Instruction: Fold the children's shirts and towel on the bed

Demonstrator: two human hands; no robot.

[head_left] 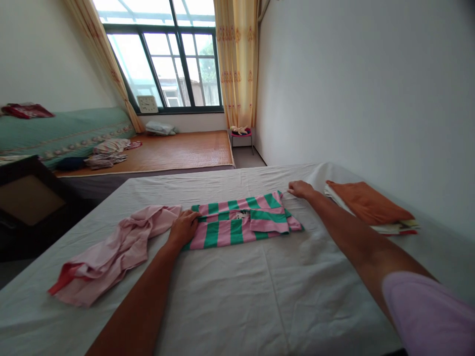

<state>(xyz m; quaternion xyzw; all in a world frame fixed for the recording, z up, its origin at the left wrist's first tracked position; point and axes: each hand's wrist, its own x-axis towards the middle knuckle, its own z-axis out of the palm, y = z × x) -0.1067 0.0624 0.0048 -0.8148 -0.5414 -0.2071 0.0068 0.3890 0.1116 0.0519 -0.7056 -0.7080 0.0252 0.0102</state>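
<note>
A pink-and-green striped shirt (230, 230) lies partly folded on the white sheet in front of me, one sleeve laid across its right part. My left hand (185, 226) rests on the shirt's left end, fingers stretched out over the cloth. Just past the upper right corner of the shirt is my right hand (300, 189), its fingers pinched together low over the sheet. What the pinch holds, if anything, cannot be made out. To the left of my left hand, a crumpled pale pink garment (122, 247) with a red edge is spread loosely.
A folded stack topped by an orange cloth (367, 200) lies at the right, near the wall. Beyond the sheet-covered bed (222, 296) stands another bed with a brown mat (185, 148) and loose clothes. A small stool (241, 132) and a dark chair (33, 202) flank it.
</note>
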